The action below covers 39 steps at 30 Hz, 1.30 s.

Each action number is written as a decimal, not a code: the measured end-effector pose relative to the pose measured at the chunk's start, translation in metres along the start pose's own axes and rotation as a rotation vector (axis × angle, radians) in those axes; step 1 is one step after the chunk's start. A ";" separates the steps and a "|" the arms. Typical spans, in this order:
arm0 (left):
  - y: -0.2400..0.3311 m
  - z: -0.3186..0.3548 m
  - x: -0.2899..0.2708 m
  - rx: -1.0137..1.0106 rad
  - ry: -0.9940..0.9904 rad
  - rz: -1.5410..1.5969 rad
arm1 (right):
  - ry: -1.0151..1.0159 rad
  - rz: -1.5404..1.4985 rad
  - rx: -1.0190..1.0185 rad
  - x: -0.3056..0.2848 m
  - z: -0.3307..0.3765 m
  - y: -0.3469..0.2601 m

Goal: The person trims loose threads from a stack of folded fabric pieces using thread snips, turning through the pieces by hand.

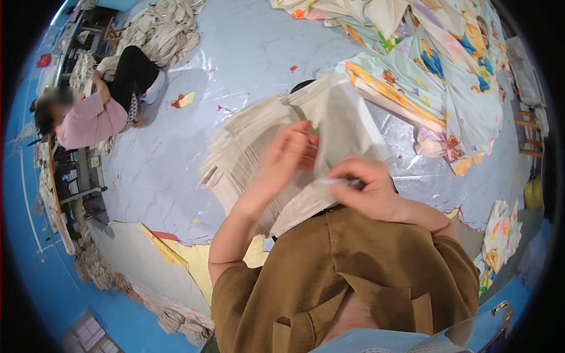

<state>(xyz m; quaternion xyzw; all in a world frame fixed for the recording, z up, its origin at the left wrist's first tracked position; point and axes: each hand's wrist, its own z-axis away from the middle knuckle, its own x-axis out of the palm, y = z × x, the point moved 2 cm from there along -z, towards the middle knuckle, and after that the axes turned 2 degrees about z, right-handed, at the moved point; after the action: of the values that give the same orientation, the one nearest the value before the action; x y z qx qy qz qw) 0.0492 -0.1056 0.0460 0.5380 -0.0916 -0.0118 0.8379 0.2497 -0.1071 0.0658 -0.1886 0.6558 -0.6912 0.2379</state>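
A stack of beige cloth pieces [238, 150] lies across my lap, its layered edges fanned out to the left. On top of it spreads a smoother beige panel [344, 115] with a white strip along its right side. My left hand [285, 156] hovers over the stack, fingers loosely bent and apart, slightly blurred, holding nothing that I can see. Closed around a small dark tool with a pale tip [354, 182], my right hand [371, 191] is just above the panel's near part. Blur and the fingers hide the tool's exact kind.
Printed, colourful cloth [435, 76] is heaped at the far right. To the left, a person in a pink top [94, 120] sits beside a beige cloth pile [162, 29]. Red and yellow scraps [183, 100] lie on the grey floor [159, 159]. A wooden stool [528, 132] stands right.
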 end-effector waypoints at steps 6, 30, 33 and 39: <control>0.016 0.023 -0.050 0.085 0.363 0.385 | -0.539 0.247 -0.308 0.067 -0.014 0.022; -0.016 0.030 -0.055 0.301 0.644 0.145 | -0.063 0.115 -0.035 0.040 -0.076 0.004; -0.020 0.028 -0.054 0.356 0.679 0.097 | 0.032 0.161 -0.340 0.057 -0.112 -0.008; -0.023 0.026 -0.055 0.469 0.688 0.000 | 0.042 0.281 -0.479 0.074 -0.137 0.002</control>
<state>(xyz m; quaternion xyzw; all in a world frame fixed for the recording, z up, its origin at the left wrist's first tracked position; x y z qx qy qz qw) -0.0077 -0.1318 0.0277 0.6868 0.1933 0.1897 0.6745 0.1108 -0.0379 0.0503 -0.1322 0.8250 -0.4805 0.2665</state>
